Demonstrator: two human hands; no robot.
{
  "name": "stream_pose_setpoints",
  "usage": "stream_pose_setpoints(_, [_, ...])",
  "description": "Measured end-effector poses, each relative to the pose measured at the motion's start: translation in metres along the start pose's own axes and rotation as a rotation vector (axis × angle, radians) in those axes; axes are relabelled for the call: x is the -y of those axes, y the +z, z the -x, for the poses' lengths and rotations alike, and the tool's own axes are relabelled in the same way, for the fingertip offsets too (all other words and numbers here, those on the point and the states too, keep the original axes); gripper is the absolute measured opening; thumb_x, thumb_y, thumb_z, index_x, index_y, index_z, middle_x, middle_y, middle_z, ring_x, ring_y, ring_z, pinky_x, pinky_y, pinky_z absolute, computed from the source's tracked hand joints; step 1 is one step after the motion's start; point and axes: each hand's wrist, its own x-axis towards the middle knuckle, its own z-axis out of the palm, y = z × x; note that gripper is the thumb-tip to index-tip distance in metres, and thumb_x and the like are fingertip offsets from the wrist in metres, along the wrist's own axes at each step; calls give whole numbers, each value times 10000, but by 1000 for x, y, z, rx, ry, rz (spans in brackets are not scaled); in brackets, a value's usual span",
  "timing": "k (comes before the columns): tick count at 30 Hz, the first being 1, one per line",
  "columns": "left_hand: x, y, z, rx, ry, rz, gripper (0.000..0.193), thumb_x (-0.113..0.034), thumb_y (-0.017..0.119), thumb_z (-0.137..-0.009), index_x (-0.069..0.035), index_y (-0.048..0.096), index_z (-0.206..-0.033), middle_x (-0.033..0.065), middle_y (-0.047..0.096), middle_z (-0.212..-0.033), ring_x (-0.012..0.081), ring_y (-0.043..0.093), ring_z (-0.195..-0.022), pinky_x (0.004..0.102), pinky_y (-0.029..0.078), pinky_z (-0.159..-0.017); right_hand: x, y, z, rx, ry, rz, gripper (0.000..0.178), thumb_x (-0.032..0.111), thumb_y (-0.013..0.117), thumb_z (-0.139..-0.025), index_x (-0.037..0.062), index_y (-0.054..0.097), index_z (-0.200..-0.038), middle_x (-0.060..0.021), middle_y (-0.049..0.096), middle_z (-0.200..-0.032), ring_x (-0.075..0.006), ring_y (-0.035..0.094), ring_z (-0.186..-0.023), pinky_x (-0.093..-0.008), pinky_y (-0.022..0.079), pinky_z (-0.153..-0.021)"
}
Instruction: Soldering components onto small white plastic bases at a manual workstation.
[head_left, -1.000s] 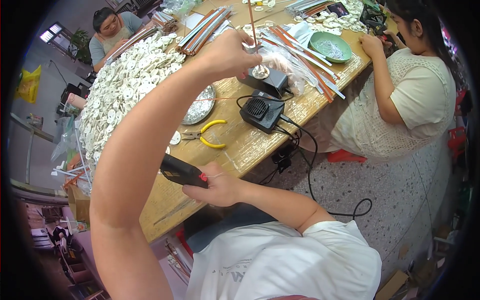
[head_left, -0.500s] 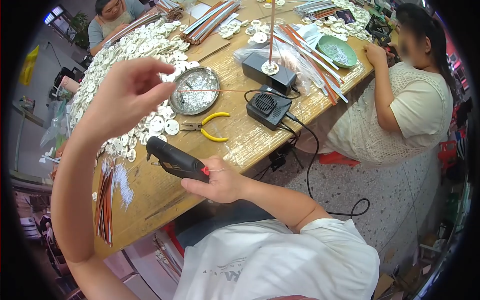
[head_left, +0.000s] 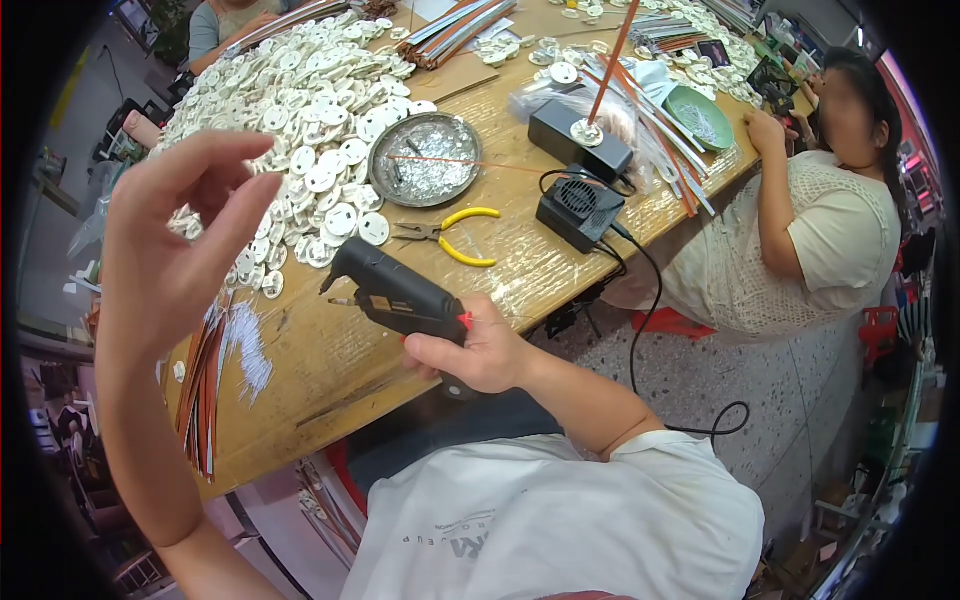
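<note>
My left hand (head_left: 190,225) is raised over the left part of the table, near the heap of white round discs (head_left: 290,130). Its thumb and fingers curve apart with nothing between them. My right hand (head_left: 478,345) is wrapped round a black pistol-shaped hand tool (head_left: 400,290) with a red part by the grip and a thin metal tip. The tool points left, above the near part of the table. Beyond it lie pliers with yellow handles (head_left: 468,262), jaws to the left. A round metal dish (head_left: 470,185) of silvery bits has a thin reddish-brown rod (head_left: 440,161) across it.
Black boxes (head_left: 575,140) with cables stand at the table's right edge; a brown rod rises from a white disc there. Reddish and white strips (head_left: 205,390) lie near left, beside thin white pieces (head_left: 247,355). A co-worker (head_left: 835,215) sits right, near a green bowl (head_left: 690,120); another sits far left.
My left hand has moved left, away from the metal dish. The view has shifted, so the table appears farther right and higher. My right hand keeps its hold on the black tool.
</note>
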Motion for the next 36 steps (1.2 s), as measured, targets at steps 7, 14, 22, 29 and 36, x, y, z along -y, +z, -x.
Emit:
stream_pose_setpoints(7, [62, 9, 54, -146, -115, -196, 189, -52, 735, -909, 19, 726, -1083, 48, 700, -817, 103, 608, -704, 256, 486, -675, 4, 7, 3, -131, -21, -145, 210, 110, 626, -984, -38, 640, -1132, -132, 728, -865, -169, 712, -718, -310, 598, -652])
stream_pose_setpoints(14, [128, 29, 49, -146, -330, -58, 241, -167, 740, -933, -4, 741, -1110, 63, 756, -934, 132, 696, -820, 267, 535, -737, 0, 10, 3, -328, -76, -130, 405, 243, 587, -972, -73, 604, -1225, -170, 714, -825, -211, 688, -656, -323, 576, -613])
stream_pose_setpoints(22, [142, 105, 7, -53, 77, -452, 310, -225, 748, -892, -94, 711, -1170, 73, 689, -1194, 268, 633, -1100, 413, 449, -965, 0, 14, 2, -380, -90, -108, 425, 265, 601, -965, -66, 605, -1231, -171, 709, -816, -212, 690, -650, -315, 575, -617])
stream_pose_setpoints(29, [148, 125, -5, -50, 40, -663, 80, -171, 703, -906, -105, 723, -948, 17, 729, -917, 214, 675, -926, 412, 416, -939, 3, 15, -2, -362, -57, -61, 435, 268, 604, -965, -75, 600, -1232, -172, 711, -805, -210, 694, -643, -310, 578, -608])
stream_pose_setpoints(36, [105, 88, 36, -478, 221, -394, 68, -92, 680, -901, -55, 717, -858, 54, 698, -791, 245, 670, -781, 374, 452, -827, 9, 17, 5, -436, -13, -47, 503, 283, 571, -938, -127, 574, -1230, -213, 701, -795, -243, 701, -624, -324, 599, -599])
